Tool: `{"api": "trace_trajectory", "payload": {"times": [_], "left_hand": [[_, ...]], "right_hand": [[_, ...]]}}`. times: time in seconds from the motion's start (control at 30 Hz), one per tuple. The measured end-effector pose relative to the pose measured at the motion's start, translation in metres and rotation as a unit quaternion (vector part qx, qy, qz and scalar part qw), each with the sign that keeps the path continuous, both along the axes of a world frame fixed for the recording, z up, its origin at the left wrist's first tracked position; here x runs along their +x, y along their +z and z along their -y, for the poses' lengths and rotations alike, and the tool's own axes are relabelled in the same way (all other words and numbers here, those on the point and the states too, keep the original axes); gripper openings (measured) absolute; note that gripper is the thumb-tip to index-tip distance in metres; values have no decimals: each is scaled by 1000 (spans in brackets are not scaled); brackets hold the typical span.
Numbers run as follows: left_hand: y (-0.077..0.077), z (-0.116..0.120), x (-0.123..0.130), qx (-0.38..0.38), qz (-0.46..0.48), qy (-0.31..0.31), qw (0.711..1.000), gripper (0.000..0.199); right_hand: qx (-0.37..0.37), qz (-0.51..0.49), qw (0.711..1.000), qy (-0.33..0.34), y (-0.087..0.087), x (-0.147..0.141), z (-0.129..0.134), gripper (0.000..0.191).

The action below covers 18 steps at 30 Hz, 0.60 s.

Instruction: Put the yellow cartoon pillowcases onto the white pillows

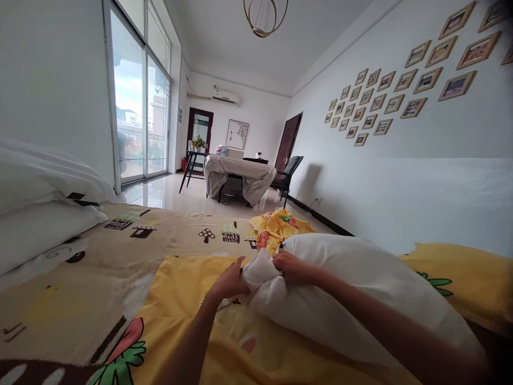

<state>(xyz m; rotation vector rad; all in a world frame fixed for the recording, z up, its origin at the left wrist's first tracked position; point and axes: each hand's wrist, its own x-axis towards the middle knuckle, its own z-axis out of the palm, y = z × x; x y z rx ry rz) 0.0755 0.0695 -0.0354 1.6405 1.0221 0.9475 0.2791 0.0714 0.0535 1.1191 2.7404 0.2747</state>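
Observation:
A plump white pillow [352, 267] lies across the front right of the bed, partly over a yellow pillowcase [180, 283] printed with carrots. My left hand [230, 279] is closed on the bunched white end of the pillow. On the other side of the same bunched corner, my right hand [294, 269] grips the white fabric, its forearm lying over the pillow. The fingertips of both hands are partly hidden by folds. Just beyond my hands sits a crumpled yellow carrot-print cloth [280, 227].
A beige patterned blanket [168, 240] covers the bed. White pillows [44, 224] are stacked at the left, and a yellow pillow [468, 278] lies at the right. Past the bed stand a covered table [240, 168] and a black chair [289, 174].

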Motion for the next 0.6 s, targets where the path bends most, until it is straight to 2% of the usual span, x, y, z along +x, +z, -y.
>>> {"api": "trace_trajectory", "payload": {"times": [0.03, 0.07, 0.13, 0.2, 0.27, 0.33, 0.4, 0.5, 0.6], "left_hand": [[3, 1, 0, 35, 1, -7, 999, 70], [6, 3, 1, 68, 0, -16, 998, 70], [9, 5, 6, 119, -4, -17, 993, 52], [6, 2, 13, 142, 1, 24, 990, 31], [-2, -3, 20, 135, 23, 86, 987, 20], [-12, -11, 25, 120, 57, 143, 981, 17], [-20, -18, 27, 94, 105, 194, 971, 18], [-24, -24, 27, 44, 189, 236, 952, 22], [-17, -22, 27, -5, 281, 233, 931, 30]], "right_hand": [[-8, -9, 1000, 5, -9, 1, -6, 13], [-16, -18, 1000, 14, -15, 1, -10, 13], [-31, -41, 998, 27, -19, 0, -15, 13], [-28, -64, 997, 26, -16, -1, -12, 19], [9, -98, 995, 18, -15, -2, 3, 43], [68, -127, 989, 8, -20, -1, 29, 74], [137, -136, 981, 7, -32, 1, 62, 86], [239, -120, 962, 50, -53, 9, 111, 71], [318, -79, 935, 138, -68, 19, 139, 48]]}}
